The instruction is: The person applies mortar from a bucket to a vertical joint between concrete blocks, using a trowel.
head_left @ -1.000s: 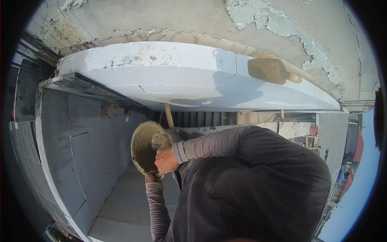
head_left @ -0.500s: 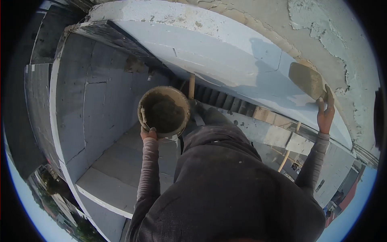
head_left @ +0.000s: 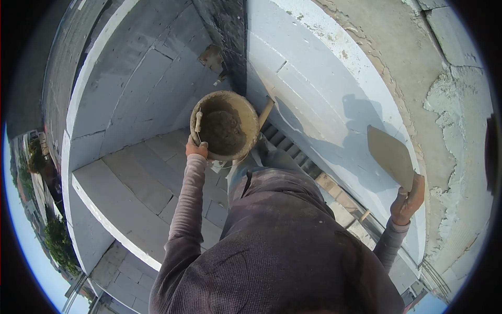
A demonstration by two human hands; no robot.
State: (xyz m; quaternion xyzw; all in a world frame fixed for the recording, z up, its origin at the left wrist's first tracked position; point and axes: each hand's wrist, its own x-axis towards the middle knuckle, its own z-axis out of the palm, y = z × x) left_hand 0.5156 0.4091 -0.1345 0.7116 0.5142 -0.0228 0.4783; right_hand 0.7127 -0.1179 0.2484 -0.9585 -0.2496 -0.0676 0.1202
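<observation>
Grey trowel (head_left: 390, 158) in right fingers (head_left: 417, 189) (blade (head_left: 386, 152) beyond them)

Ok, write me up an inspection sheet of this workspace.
Surface: the grey surface at upper right is rough, with ragged paler patches.
Job's things: bucket partly filled with a lumpy, mortar-like mix; trowel with its blade pointing away from the person.
Clutter: a pale pole beside the bucket; whether loose or fixed can't be told.
Hands: left hand grips the bucket's edge; right hand holds the trowel.
Cables: thin lines at lower right; cables or rods, unclear.
Surroundings: block walls; trees at far left.
</observation>
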